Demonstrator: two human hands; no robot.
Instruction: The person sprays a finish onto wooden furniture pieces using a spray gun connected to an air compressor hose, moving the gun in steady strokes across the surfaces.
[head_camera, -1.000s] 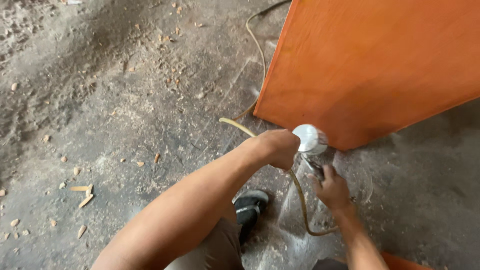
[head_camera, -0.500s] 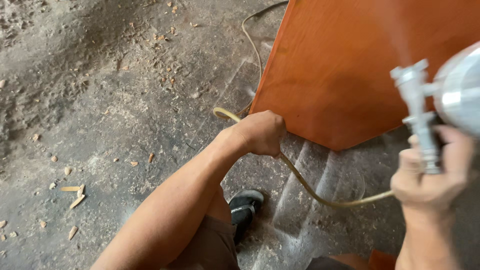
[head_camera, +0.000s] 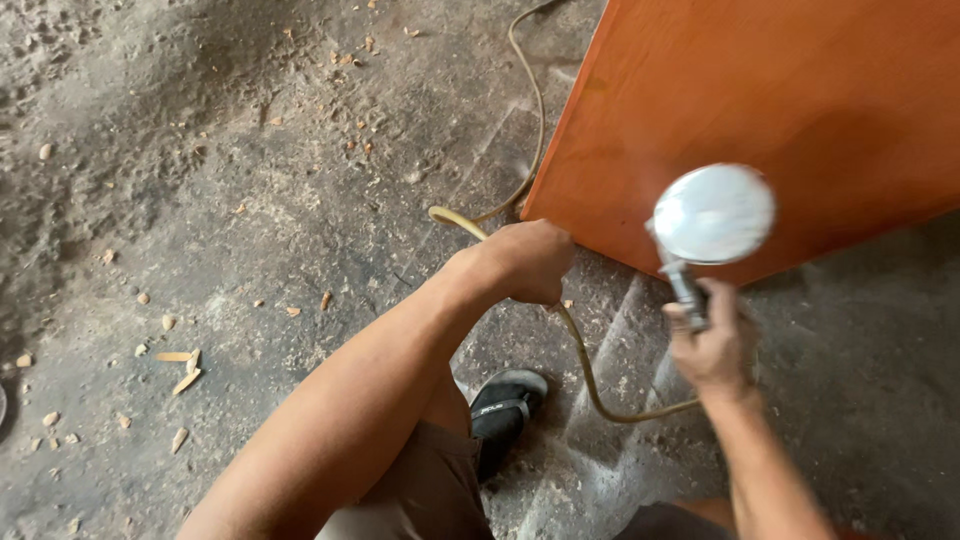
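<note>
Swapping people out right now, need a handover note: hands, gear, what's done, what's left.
Left hand: closed around the yellowish hose, next to the lower corner of the orange panel.
Right hand: gripping the handle of the spray gun, its round metal cup up, in front of the panel's lower edge.
Hose: runs from the left hand in a loop over the dusty floor to the gun; another stretch trails off along the panel's left edge.
Done: panel face shows an even orange coat where visible.
Left: cannot tell how much remains; the right part of the panel is out of frame.
</note>
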